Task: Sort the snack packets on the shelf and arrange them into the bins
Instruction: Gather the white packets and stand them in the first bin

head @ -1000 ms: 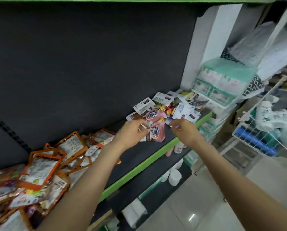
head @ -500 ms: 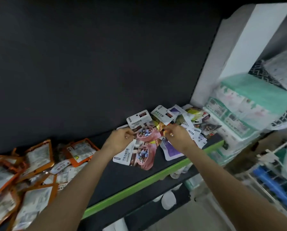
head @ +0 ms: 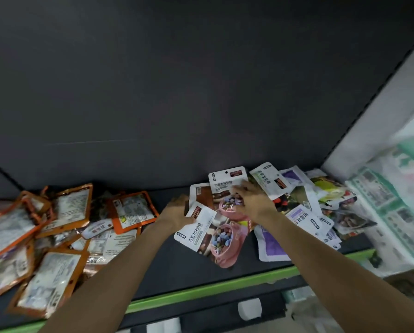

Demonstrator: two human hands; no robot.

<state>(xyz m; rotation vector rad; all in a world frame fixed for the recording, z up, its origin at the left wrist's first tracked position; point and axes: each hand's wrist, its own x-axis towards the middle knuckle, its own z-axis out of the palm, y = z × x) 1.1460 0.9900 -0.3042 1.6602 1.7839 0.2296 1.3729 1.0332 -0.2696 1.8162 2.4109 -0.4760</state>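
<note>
On a dark matte shelf (head: pixel 167 267) edged in green, the left hand (head: pixel 177 213) pinches a glossy white-and-pink packet (head: pixel 207 233) by its top corner near mid-shelf. The right hand (head: pixel 251 200) rests with curled fingers on a matching packet (head: pixel 226 181) nearer the back; its grip cannot be told. Crinkled orange-bordered pouches (head: pixel 57 234) heap at the shelf's left end.

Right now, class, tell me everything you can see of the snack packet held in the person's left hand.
The snack packet is a flat, glossy pouch, white with a dark brown label at its top corner, Chinese lettering and a picture of coloured candies in a pink bag. It lies tilted on the dark shelf, overlapping similar packets. The left hand grips its top corner.
</note>
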